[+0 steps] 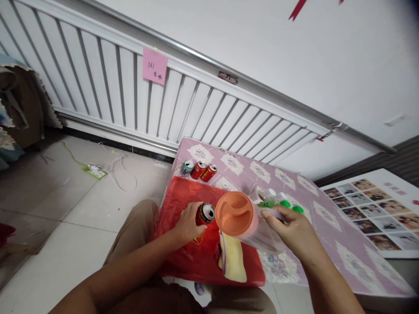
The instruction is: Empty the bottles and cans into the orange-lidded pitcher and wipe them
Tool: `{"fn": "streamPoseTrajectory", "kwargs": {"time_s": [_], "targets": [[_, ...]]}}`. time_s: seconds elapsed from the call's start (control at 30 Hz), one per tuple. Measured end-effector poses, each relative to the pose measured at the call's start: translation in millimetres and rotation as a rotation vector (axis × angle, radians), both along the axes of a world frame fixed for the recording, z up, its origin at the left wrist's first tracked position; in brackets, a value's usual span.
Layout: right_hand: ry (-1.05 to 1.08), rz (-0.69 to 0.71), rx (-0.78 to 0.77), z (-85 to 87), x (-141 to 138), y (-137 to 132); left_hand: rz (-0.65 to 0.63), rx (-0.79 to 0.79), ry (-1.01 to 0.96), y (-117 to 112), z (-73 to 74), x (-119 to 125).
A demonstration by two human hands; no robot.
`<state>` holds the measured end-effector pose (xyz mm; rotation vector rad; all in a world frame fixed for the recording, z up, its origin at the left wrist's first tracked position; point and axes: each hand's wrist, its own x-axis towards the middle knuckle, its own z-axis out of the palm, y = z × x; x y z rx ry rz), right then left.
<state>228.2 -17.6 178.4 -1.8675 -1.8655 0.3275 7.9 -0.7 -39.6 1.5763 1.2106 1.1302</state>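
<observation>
My left hand (pixel 189 222) is wrapped round a dark drink can (pixel 207 213) with an opened top, over a red plastic bag (pixel 183 192). In my right hand (pixel 288 229) is the handle of a clear plastic pitcher (pixel 262 233) with an orange lid (pixel 234 213). The pitcher is tilted, its lid close to the can's top. What is inside the pitcher I cannot make out. A folded yellow cloth (pixel 233 257) lies on the bag below the lid.
Three opened cans (pixel 200 170) stand behind the bag. Several clear bottles with green caps (pixel 284 203) are beyond my right hand. The patterned tablecloth (pixel 314 231) reaches the white radiator (pixel 183 100). A power strip (pixel 94 171) lies on the floor; a photo board (pixel 369 218) is at right.
</observation>
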Motion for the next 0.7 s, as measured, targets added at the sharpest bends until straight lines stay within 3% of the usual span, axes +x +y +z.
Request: {"fn": "streamPoseTrajectory", "kwargs": {"time_s": [0.7], "targets": [[0.001,0.011,-0.048,-3.5,3.6,4.6,0.004,-0.020,0.007,0.3,-4.1,1.6]]}}
